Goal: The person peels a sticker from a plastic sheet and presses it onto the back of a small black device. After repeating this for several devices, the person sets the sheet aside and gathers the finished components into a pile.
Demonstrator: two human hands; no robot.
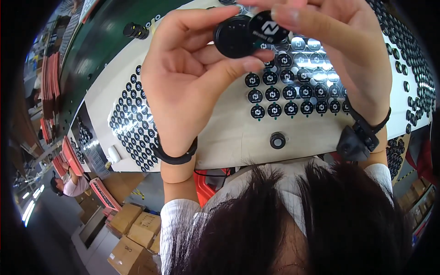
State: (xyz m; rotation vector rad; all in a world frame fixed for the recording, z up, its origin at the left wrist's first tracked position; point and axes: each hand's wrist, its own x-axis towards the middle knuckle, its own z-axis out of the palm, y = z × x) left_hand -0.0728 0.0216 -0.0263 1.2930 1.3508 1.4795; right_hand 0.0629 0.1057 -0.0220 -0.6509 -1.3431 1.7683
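Up at the top middle, my left hand (181, 89) is closed round the edge of a black round casing (230, 40), thumb below and fingers above. My right hand (350, 48) pinches a round black label (269, 28) with a white mark. That label overlaps the right side of the casing; whether they touch I cannot tell. Beneath both hands lies a sheet of round black labels (289, 93) in rows, partly hidden by my right hand and washed out by glare. A small black round part (277, 140) sits alone near the table's front edge.
A second label sheet (133, 121) lies left of my left wrist on the pale table (224, 149). Stacked black round parts (134, 31) stand at the far left. Many round parts (415, 103) crowd the right side. Cardboard boxes (130, 254) and another person (77, 184) are at the left.
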